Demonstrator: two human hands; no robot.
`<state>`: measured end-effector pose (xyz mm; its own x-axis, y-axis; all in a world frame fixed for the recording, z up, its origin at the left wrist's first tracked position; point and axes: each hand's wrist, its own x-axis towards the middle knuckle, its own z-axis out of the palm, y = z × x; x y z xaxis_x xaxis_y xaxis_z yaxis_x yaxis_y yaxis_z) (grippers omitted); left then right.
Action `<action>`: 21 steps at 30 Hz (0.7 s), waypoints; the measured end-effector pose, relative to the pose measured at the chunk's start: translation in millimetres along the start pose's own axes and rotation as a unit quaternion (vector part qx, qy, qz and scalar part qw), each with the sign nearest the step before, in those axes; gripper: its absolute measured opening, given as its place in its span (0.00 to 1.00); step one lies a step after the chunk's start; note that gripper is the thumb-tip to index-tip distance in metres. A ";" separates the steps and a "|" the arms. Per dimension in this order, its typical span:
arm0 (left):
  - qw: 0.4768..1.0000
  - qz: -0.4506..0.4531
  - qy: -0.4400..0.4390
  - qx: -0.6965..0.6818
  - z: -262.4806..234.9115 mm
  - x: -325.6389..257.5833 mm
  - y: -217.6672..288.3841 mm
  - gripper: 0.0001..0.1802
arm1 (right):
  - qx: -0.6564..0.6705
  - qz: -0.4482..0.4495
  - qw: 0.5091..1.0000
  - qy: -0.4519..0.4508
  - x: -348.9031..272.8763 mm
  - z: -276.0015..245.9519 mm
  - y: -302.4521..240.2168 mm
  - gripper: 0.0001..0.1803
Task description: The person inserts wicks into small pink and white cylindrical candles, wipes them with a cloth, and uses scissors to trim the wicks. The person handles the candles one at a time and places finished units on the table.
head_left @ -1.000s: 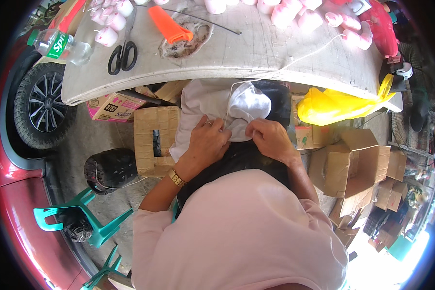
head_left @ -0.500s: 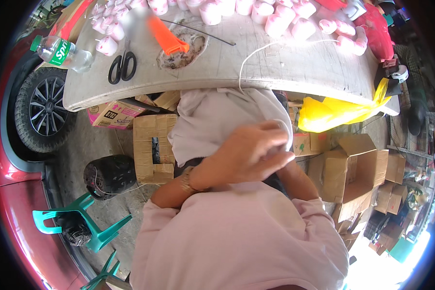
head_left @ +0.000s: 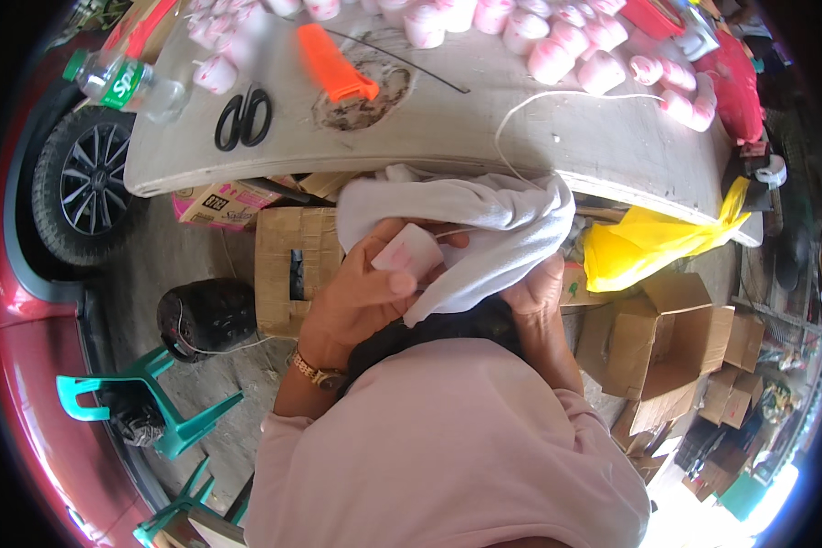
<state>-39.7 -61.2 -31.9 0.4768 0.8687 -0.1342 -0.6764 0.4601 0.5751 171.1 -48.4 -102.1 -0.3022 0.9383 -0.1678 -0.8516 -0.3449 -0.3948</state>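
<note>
1. White cloth point(head_left: 484, 228) hangs just below the near edge of the table point(head_left: 612, 146), in front of our chest, bunched into folds.
2. Its long axis runs roughly left to right, from a folded end at our left to a thicker bundle at our right; one flap droops down and toward us between the hands.
3. Our left hand point(head_left: 361, 292) is closed around a small pale pink square piece point(head_left: 409, 251), thumb on its lower corner and fingers behind it. The piece lies flat against the cloth with one corner pointing up.
4. Our right hand point(head_left: 537, 288) grips the cloth from beneath at the right-hand bundle; the fingers are buried in the folds, so we cannot tell how they are set.
5. A thin white string point(head_left: 557, 96) lies on the table, curving from the right side back to the table edge just above the cloth.
6. On the table, well apart from the cloth, we see black scissors point(head_left: 244, 119), an orange tool point(head_left: 336, 62), a plastic bottle point(head_left: 119, 84) and many pink-and-white rolls point(head_left: 557, 55) along the far side.
7. A yellow bag point(head_left: 653, 242) hangs just to the right of the cloth, below the table edge.
8. Cardboard boxes point(head_left: 676, 338) stand on the floor to the right, and a green plastic chair point(head_left: 155, 411) to the left.
</note>
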 end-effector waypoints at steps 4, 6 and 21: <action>0.992 0.086 0.072 0.054 3.3 -4.6 0.1 0.33 | -0.003 -0.006 1.000 -0.008 -1.1 9.7 9.7 0.38; 0.969 0.189 0.143 0.069 5.8 1.0 -1.7 0.30 | 0.002 -0.016 1.000 -0.022 0.4 14.7 13.3 0.40; 0.866 0.060 0.202 0.454 0.3 21.2 -8.9 0.23 | -0.286 -0.077 0.955 -0.007 -11.6 16.7 11.9 0.51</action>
<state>-23.4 -46.9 -39.6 0.0747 0.9781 -0.1941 0.1002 0.1863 0.9774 157.3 -62.9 -89.7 -0.2006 0.9780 -0.0579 -0.5149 -0.1555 -0.8430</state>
